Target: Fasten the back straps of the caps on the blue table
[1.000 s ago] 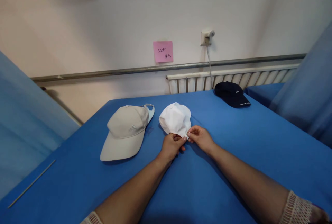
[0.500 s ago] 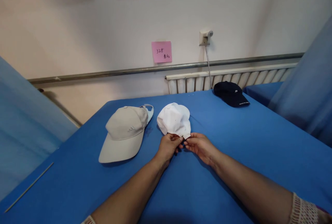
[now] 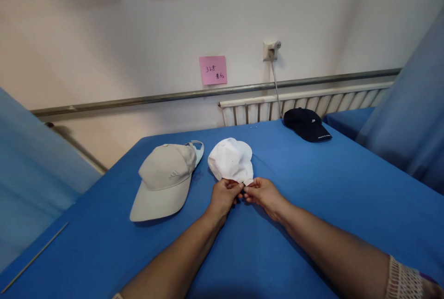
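Note:
A white cap (image 3: 229, 158) lies on the blue-covered table with its brim pointing away to the right and its back strap toward me. My left hand (image 3: 225, 195) is closed, thumb and fingers pinching the strap edge. Close beside it, my right hand (image 3: 263, 195) pinches the strap's other end, the fingertips of both hands nearly meeting. Part of the strap is hidden behind the fingers. To the left rests a beige cap (image 3: 167, 167), brim toward me. A black cap (image 3: 305, 123) sits at the far right edge.
The blue table (image 3: 222, 257) stands against a wall with a metal rail (image 3: 166, 98) and a white radiator (image 3: 263, 109). A thin stick (image 3: 36, 256) lies at the left edge. Blue curtains (image 3: 31, 169) hang at both sides. A pink note (image 3: 212, 70) is on the wall.
My right thumb has come closer to my left fingertips at the strap. The caps keep their places; the view has shifted slightly.

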A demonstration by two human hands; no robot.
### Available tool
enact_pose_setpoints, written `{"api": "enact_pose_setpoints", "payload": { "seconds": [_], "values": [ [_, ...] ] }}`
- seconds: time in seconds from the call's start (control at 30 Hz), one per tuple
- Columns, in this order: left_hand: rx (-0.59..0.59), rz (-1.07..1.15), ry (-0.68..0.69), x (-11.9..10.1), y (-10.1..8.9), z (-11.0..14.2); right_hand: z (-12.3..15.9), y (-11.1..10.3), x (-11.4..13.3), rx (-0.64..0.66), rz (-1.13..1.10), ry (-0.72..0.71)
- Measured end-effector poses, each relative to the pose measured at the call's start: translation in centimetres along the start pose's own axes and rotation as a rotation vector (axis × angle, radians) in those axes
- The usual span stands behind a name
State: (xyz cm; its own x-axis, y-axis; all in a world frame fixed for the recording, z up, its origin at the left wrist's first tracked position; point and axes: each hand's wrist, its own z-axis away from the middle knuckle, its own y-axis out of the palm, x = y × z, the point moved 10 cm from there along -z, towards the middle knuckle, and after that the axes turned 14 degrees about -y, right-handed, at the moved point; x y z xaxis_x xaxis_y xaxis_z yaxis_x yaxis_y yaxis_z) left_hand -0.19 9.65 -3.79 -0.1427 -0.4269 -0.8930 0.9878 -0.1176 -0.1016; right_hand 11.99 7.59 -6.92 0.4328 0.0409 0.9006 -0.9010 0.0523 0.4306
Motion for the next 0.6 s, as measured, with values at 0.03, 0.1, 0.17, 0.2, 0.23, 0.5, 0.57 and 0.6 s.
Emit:
{"api": "enact_pose_setpoints", "payload": {
  "seconds": [0.03, 0.1, 0.17, 0.2, 0.23, 0.5, 0.57, 0.6],
  "values": [
    [0.001, 0.006, 0.001, 0.02, -0.01, -0.02, -0.01, -0.03, -0.03, -0.002, 0.001, 0.003],
    [0.002, 0.017, 0.003, 0.04, -0.04, -0.02, -0.04, 0.03, -0.05, 0.005, -0.003, 0.002],
    [-0.005, 0.028, 0.007, 0.01, -0.13, 0.02, -0.09, 0.10, -0.05, 0.014, -0.007, -0.002],
    [-0.009, 0.033, 0.010, -0.03, -0.17, 0.05, -0.11, 0.10, -0.06, 0.016, -0.008, -0.004],
    [-0.013, 0.038, 0.013, -0.07, -0.20, 0.08, -0.13, 0.09, -0.08, 0.017, -0.009, -0.003],
    [-0.028, 0.047, 0.016, -0.14, -0.23, 0.10, -0.10, -0.22, -0.05, -0.020, 0.010, 0.005],
    [-0.027, 0.044, 0.017, -0.07, -0.23, -0.02, -0.09, -0.24, -0.04, -0.026, 0.025, 0.010],
    [-0.023, 0.043, 0.018, -0.03, -0.20, -0.08, -0.09, -0.24, -0.04, -0.028, 0.031, 0.012]
  ]
}}
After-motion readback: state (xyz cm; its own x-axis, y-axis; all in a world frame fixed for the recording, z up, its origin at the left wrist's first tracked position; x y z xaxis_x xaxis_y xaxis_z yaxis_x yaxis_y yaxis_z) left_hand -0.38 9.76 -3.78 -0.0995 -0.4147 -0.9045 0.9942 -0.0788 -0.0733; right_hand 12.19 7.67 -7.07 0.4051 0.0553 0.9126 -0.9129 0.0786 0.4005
